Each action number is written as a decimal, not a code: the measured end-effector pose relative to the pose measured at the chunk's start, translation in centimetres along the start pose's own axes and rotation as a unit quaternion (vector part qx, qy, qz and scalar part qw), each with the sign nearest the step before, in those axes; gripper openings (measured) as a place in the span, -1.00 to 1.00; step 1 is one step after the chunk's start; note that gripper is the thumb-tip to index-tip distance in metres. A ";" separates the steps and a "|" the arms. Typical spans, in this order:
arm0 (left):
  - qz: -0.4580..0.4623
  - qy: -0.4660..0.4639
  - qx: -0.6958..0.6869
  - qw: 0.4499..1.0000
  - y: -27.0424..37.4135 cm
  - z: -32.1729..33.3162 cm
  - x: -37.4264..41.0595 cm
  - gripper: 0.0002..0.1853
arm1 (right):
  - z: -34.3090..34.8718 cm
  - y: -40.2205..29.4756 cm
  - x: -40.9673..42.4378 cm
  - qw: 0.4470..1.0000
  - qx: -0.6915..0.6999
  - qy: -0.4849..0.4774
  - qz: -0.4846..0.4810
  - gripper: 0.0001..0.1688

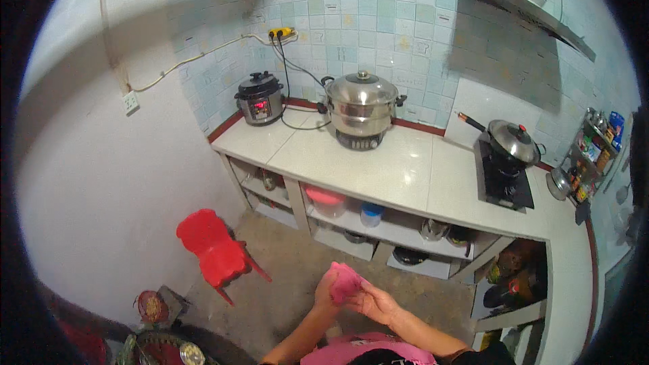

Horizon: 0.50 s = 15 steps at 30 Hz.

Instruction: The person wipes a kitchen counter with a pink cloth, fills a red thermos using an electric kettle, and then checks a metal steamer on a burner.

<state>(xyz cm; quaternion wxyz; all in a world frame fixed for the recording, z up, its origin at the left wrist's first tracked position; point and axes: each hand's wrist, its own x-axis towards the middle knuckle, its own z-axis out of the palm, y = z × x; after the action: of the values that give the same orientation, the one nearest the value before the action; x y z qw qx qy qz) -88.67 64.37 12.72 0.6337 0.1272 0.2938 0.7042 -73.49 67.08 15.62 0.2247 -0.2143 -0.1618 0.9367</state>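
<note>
A bunched pink cloth (346, 284) is held between my two hands, low in the middle of the view. My left hand (327, 289) closes around its left side. My right hand (374, 304) grips it from the right, the fingers partly beneath it. Beyond the hands stands a long counter (324, 157) with a white tiled top. On it are an electric pressure cooker (260, 99) with a lit red display, a lidded stainless steel steamer pot (362, 104) on an electric base, and a lidded wok (513, 144) on a black gas stove (502, 187).
A red plastic chair (215, 251) stands on the floor to the left. Near the lower left are a basket (153, 306) and a dark round table. Shelves under the counter hold a pink-lidded container (326, 202) and a blue-lidded jar (371, 214). A spice rack (596, 152) stands at the right.
</note>
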 end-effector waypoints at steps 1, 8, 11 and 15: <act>-0.020 -0.024 -0.015 0.999 1.6 -0.2 2.2 -0.65 | 0.9 -1.3 1.6 0.999 -0.041 0.007 -0.006 -0.48; 0.248 0.005 0.400 0.882 3.7 -9.5 20.9 -0.70 | 0.1 -10.8 9.8 0.984 -0.175 0.022 0.003 -0.62; 0.047 -0.090 -0.028 0.994 11.3 -2.6 24.5 -0.72 | -6.8 -16.1 14.0 0.981 -0.180 0.064 -0.027 -0.65; 0.086 0.048 0.078 0.992 18.1 0.1 32.5 -0.73 | -7.2 -25.8 17.9 0.967 -0.176 0.141 -0.119 -0.64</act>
<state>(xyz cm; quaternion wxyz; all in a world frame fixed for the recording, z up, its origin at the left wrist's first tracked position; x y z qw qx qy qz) -108.74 95.35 16.96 0.5439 0.1669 0.3659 0.7365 -75.42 99.15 13.83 0.3138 -0.3601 -0.3153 0.8200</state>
